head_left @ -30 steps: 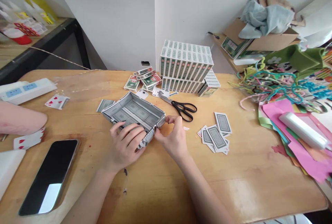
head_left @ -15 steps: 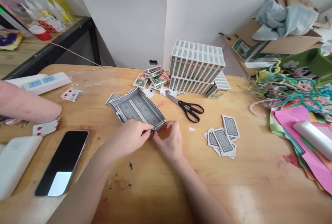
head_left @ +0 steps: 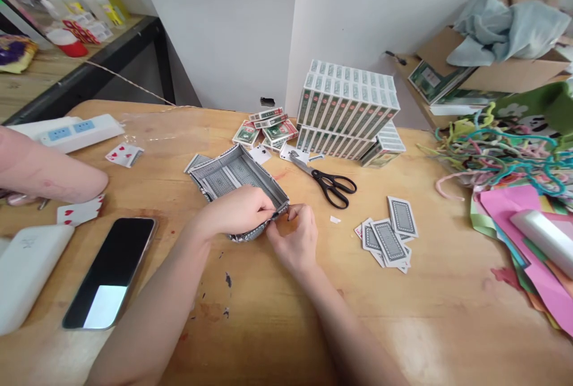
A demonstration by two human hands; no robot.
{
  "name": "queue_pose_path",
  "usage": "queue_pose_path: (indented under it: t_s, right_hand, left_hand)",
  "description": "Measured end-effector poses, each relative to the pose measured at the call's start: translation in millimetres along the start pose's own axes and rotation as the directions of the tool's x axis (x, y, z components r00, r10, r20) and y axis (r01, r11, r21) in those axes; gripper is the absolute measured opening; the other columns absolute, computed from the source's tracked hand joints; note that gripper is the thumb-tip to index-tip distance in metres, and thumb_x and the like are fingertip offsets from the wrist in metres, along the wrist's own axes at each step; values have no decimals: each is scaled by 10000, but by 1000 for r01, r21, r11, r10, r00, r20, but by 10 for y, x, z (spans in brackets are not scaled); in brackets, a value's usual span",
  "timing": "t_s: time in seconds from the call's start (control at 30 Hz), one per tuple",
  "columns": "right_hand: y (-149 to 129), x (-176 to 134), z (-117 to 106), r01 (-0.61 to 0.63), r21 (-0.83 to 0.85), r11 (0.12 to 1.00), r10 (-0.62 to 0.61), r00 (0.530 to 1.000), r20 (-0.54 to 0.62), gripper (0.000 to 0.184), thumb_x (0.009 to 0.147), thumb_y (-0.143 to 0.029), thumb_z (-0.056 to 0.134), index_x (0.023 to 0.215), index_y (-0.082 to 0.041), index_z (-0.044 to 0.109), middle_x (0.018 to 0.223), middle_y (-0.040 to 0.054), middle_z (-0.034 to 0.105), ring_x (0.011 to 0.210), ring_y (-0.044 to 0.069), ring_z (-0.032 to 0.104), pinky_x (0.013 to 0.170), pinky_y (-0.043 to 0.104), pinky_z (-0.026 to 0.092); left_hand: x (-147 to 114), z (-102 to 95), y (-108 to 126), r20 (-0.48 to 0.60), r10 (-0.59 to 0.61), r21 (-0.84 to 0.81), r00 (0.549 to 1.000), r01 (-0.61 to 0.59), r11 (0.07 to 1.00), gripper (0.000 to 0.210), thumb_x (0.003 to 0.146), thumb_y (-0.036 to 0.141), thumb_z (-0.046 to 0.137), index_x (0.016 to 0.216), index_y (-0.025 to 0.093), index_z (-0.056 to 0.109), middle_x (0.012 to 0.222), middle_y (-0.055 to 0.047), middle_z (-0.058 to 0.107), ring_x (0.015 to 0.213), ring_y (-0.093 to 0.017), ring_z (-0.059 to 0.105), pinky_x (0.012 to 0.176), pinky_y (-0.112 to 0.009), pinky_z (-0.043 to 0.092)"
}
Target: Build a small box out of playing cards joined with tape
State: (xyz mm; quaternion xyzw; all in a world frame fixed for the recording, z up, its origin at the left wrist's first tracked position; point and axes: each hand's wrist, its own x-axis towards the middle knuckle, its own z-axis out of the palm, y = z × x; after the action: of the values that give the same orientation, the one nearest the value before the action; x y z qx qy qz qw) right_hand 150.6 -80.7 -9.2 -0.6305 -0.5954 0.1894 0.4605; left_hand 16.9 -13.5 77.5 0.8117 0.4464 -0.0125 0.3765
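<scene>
A shallow open tray built from grey-backed playing cards (head_left: 218, 184) rests on the wooden table. My left hand (head_left: 239, 210) reaches over its near wall, fingers bent and closed on the rim by the near right corner. Outside that same corner, the thumb and curled fingers of my right hand (head_left: 298, 237) press against the wall. What lies exactly between the fingertips is hidden. Black-handled scissors (head_left: 333, 186) lie open just beyond my right hand. Loose cards (head_left: 387, 240), mostly face down, overlap to the right, and a small white scrap (head_left: 335, 219) lies nearer.
Stacked card boxes (head_left: 347, 105) stand at the back, with several looser packs (head_left: 280, 129) beside them. On the left are a phone (head_left: 110, 272), a white power bank (head_left: 33, 272), a power strip (head_left: 83, 132) and a pink cylinder (head_left: 49, 165). Yarn (head_left: 505, 153) and coloured paper (head_left: 514, 213) fill the right.
My left hand has shifted slightly right and up along the near rim, uncovering more of the near wall. My right hand stays at the corner. The whole view has shifted a little.
</scene>
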Motion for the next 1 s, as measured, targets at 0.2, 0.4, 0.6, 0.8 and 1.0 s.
queue_pose_path:
  t_s: [0.2, 0.4, 0.6, 0.8, 1.0]
  right_hand:
    - [-11, 11, -24, 33, -5, 999, -33, 999, -3, 276, 676, -212, 553, 714, -261, 284, 690, -33, 428, 671, 174, 469, 638, 318, 409]
    - [-32, 8, -59, 66, -7, 998, -66, 998, -10, 304, 687, -175, 545, 665, -261, 253, 642, -31, 409, 650, 181, 454, 608, 318, 389]
    - [50, -18, -63, -56, 79, 995, 54, 998, 30, 254, 690, -214, 620, 838, -248, 415, 825, 13, 569, 796, 199, 574, 745, 370, 474]
    - [52, 3, -36, -171, 155, 973, 161, 984, 75, 435, 667, -248, 700, 1039, -231, 475, 939, 39, 625, 864, 194, 623, 799, 367, 507]
    - [48, -34, 14, -107, 28, 994, 108, 994, -8, 242, 719, -289, 676, 911, -209, 552, 858, 33, 594, 820, 195, 594, 748, 359, 514]
  left_hand:
    - [8, 33, 19, -5, 4, 22, 1000, -4, 1000, 255, 730, 182, 427, 482, 179, 367, 524, 47, 255, 474, -92, 237, 488, -265, 154]
    - [13, 14, 15, 31, 34, 62, 999, -36, 997, 252, 750, 186, 414, 510, 188, 337, 492, 38, 318, 476, -110, 299, 481, -276, 195]
    - [-54, 54, 61, 18, 29, 106, 999, -31, 994, 158, 679, 123, 465, 550, 199, 417, 500, 31, 449, 486, -128, 423, 466, -257, 243]
    - [-84, 305, 202, -295, -130, 252, 947, 208, 945, 210, 697, 44, 451, 670, 202, 586, 596, -33, 637, 529, -185, 563, 459, -273, 251]
    - [-97, 377, 181, -329, -113, 307, 938, 219, 926, 287, 794, 91, 440, 918, 216, 667, 736, -48, 719, 648, -229, 656, 522, -293, 340]
